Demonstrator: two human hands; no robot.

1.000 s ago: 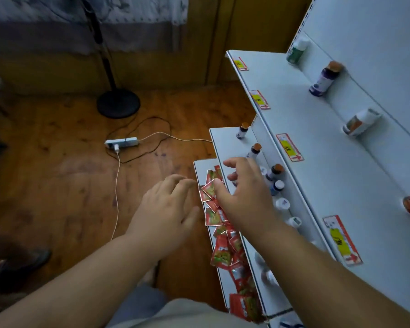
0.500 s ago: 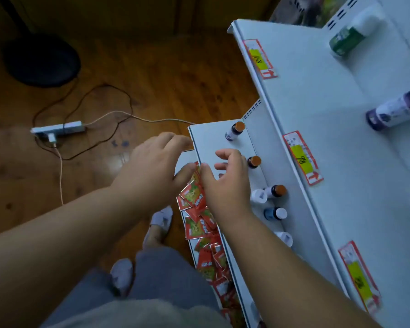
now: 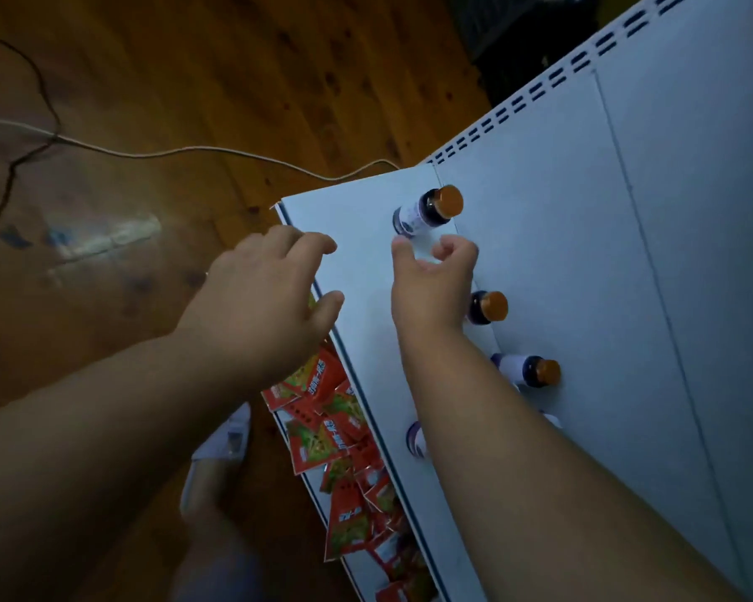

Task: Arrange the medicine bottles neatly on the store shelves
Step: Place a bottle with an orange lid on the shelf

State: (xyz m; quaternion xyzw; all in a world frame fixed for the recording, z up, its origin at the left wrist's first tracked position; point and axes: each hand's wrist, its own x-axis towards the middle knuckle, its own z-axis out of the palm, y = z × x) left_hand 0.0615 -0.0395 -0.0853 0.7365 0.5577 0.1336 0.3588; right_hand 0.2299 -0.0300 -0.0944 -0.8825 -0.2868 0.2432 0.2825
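Note:
Three dark medicine bottles with orange caps stand along the back of a white shelf (image 3: 366,341): the far bottle (image 3: 427,210), a middle bottle (image 3: 487,307) and a near bottle (image 3: 527,370). My right hand (image 3: 431,282) hovers just below the far bottle, fingers loosely curled, holding nothing. My left hand (image 3: 266,293) is over the shelf's left front edge, fingers relaxed and empty. Another bottle (image 3: 414,438) shows partly behind my right forearm.
Several red snack sachets (image 3: 335,432) lie on the lower shelf below the left hand. A white cable (image 3: 183,152) runs over the wooden floor. The white back panel (image 3: 627,254) rises behind the bottles. My foot in a light shoe (image 3: 222,454) stands by the shelf.
The view has dropped and closed in on the lower shelf. Both hands have moved forward, the right one up to the far orange-capped bottle, the left to the shelf's edge.

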